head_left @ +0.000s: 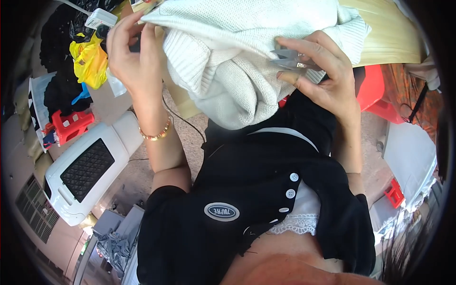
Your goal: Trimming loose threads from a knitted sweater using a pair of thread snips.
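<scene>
A cream knitted garment (247, 88), likely a sweater, lies bunched across my lap and the table, its ribbed parts folded over. My left hand (135, 59) pinches one edge at the upper left and stretches it taut. In my right hand (327, 66) is a pair of metal thread snips (285, 61), held between thumb and fingers. The two blades point left and stand slightly apart, close to the knit below the stretched edge. Whether they touch the yarn, I cannot tell.
A yellow plastic bag (89, 61) and a white plug block (100, 19) are at the upper left. Below them stand a red plastic stool (71, 126) and a white machine-like case (90, 166) with a black quilted panel. A red chair (373, 90) is on the right. A dark cable (187, 123) hangs beside my lap.
</scene>
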`<state>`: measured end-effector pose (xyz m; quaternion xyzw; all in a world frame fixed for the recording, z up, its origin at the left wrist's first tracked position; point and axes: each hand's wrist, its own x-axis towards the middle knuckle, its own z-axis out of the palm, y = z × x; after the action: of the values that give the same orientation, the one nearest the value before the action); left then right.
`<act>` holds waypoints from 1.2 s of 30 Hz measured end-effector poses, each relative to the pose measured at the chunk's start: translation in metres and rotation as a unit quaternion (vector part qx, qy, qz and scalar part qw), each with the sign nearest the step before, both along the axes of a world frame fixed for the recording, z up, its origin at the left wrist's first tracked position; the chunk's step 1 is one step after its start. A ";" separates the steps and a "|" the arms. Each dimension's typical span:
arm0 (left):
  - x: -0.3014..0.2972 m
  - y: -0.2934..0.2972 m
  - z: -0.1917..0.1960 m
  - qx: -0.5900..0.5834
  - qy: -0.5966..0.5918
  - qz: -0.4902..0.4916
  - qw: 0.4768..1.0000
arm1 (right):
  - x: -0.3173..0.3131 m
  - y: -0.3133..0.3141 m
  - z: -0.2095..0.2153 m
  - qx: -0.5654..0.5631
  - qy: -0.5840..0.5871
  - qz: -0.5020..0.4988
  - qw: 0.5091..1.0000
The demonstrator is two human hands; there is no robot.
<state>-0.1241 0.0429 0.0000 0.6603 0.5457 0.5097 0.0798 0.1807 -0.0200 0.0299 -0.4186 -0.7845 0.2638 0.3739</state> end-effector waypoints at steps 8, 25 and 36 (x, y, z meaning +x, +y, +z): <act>0.047 -0.066 0.047 0.050 0.153 -0.124 0.979 | -0.005 -0.001 -0.011 0.020 -0.026 -0.004 0.999; 0.067 -0.068 0.029 -0.042 -0.236 -0.194 0.951 | -0.041 -0.023 0.014 0.019 0.017 0.144 0.989; 0.067 -0.067 0.023 -0.100 -0.361 -0.284 0.883 | -0.010 0.009 0.035 0.058 0.010 0.032 0.998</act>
<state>-0.0567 -0.0245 0.0235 0.5460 0.3158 0.6111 0.4781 0.1704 -0.0114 0.0649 -0.3682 -0.8076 0.2336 0.3970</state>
